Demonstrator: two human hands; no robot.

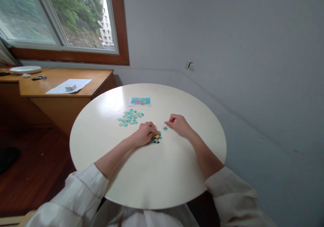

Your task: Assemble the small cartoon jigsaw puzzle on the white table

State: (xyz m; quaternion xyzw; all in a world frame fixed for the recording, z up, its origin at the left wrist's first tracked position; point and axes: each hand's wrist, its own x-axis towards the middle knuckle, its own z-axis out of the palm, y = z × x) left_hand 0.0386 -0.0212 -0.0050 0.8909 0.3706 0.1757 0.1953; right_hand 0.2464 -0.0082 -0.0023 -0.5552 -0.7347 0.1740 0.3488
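Note:
On the round cream table (141, 183) my left hand (144, 134) rests with its fingers curled and pressed onto a small joined cluster of puzzle pieces (155, 139). My right hand (178, 123) lies just to the right, fingers bent, index finger stretched toward a single teal puzzle piece (165, 128) that lies loose between the two hands. A heap of loose teal pieces (130, 117) sits behind my left hand. Further back lies the reference picture card (139, 101).
A wooden desk (60, 95) stands to the left under the window, carrying a sheet of paper (68, 86) with a small box, a white plate (25, 69) and a dark object. A grey wall runs close along the right side. Dark wooden floor lies at left.

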